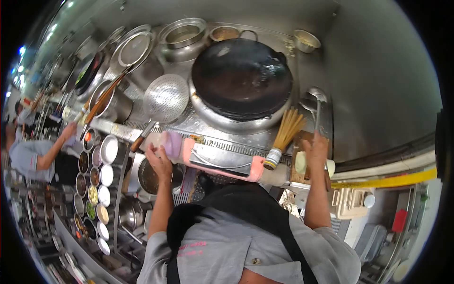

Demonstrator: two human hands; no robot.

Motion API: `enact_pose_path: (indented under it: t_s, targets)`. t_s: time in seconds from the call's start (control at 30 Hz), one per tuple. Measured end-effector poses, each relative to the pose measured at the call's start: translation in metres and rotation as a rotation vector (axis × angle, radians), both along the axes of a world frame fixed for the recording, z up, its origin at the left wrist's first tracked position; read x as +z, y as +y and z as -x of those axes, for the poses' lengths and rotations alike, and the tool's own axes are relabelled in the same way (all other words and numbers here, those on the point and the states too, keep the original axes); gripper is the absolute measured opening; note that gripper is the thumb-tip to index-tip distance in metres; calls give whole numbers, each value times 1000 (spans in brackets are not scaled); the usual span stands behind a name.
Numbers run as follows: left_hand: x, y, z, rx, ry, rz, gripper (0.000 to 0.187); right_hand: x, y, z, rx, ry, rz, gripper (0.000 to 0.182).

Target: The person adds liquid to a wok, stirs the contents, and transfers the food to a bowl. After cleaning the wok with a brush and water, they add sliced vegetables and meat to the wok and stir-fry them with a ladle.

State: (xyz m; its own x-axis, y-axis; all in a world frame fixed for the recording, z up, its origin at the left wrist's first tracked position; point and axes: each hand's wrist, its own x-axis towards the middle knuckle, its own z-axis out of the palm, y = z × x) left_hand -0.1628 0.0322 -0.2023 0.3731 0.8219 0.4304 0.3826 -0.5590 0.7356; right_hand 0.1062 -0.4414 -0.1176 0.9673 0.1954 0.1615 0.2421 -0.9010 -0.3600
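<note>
My left hand (159, 160) is at the front edge of the stove, its fingers bent beside a purple cloth (172, 144). My right hand (317, 147) is wrapped round the handle of a metal ladle (317, 94), whose bowl points away from me. Between my hands and beyond them, a large black wok (241, 78) sits on a round metal burner ring. A bamboo brush (286, 132) with a bound handle lies left of my right hand. The perforated skimmer (166, 98) rests left of the wok, its wooden handle near my left hand.
Metal pots (183, 39) stand behind the skimmer. Many small bowls of ingredients (93, 195) line the left counter. A co-worker (35, 158) stands at the far left, arm stretched toward a wooden-handled tool. A small bowl (306, 41) sits at the back right.
</note>
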Motion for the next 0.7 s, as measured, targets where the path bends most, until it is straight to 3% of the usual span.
enact_pose_path:
  t_s: [0.07, 0.13, 0.2, 0.27, 0.33, 0.37, 0.47, 0.53, 0.57, 0.63, 0.7]
  targets:
    - [-20, -25, 30, 66, 22, 56, 42, 8, -9, -11, 19, -26, 137, 68]
    - [-65, -48, 60, -27, 112, 37, 37, -46, -37, -39, 91, -119, 220, 74]
    - [-94, -81, 85, -168, 347, 444, 37, -30, -22, -44, -72, 162, 174, 75]
    - [-132, -122, 112, -355, 491, 291, 44, -68, -50, -78, 3, -146, 92, 75]
    - [-150, -143, 128, -701, 689, 892, 55, -31, -37, -88, -68, 183, -188, 72]
    - [-165, -147, 136, -747, 691, 1003, 55, -10, -28, -89, -112, 351, -330, 71]
    - [-200, -134, 152, -539, 611, 997, 53, 14, 14, -105, 44, 302, -818, 68]
    - [-176, -122, 156, -292, 677, 914, 51, 87, 94, -53, 130, 431, -1141, 68]
    - [-182, -114, 162, -336, 714, 803, 49, 123, 133, -27, 164, 502, -1297, 67]
    - [-216, -88, 189, -422, 780, 571, 46, 128, 172, -28, 301, 646, -1296, 62]
    - [-212, -61, 202, -393, 806, 793, 46, 133, 209, -33, 456, 724, -1238, 56]
